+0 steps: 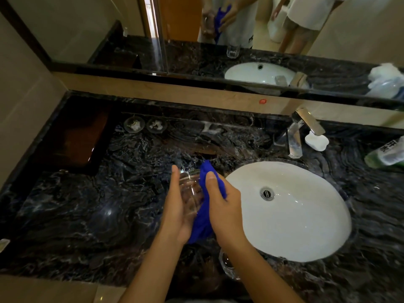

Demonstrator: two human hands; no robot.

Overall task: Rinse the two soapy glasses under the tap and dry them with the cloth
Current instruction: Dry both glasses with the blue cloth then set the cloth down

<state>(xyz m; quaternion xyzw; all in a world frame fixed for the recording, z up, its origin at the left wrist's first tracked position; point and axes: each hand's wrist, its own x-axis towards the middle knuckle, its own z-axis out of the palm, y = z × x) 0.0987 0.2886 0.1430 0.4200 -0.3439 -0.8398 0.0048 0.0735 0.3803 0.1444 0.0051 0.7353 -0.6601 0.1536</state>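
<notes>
Dark veined marble vanity counter (pixel 87 215), wet in patches. White oval basin (pixel 295 226) is set in at right, with a chrome lever tap (pixel 306 125) behind it. No water is seen running.

Step in hand, by judgement: drying the first glass.

Method advised:
- Keep the left palm as the anchor and turn the glass against the cloth.
- Feed a dry fold inside down to the base, since the cloth now meets the outer right side only.
- Use light pressure, because thin wet glass slips and stone lies beneath.
- Stay clear of the second glass.

Item 1. Clear thin-walled drinking glass (pixel 190 189). It is held above the counter just left of the basin, tilted, rim seemingly toward the far side. Left hand (pixel 175 211) cups it, fingers wrapped round the wall and thumb raised. The glass shows glints and streaks; any remaining soap cannot be told.

Item 2. Bright blue bunched cloth (pixel 203 224). Right hand (pixel 223 206) grasps it, thumb on top, pressing it to the glass's right side. Its tail hangs between the wrists.

Item 3. Second clear drinking glass (pixel 227 267). It stands on the counter near the front edge, partly hidden under the right forearm. Whether it is wet or dry cannot be told.
</notes>
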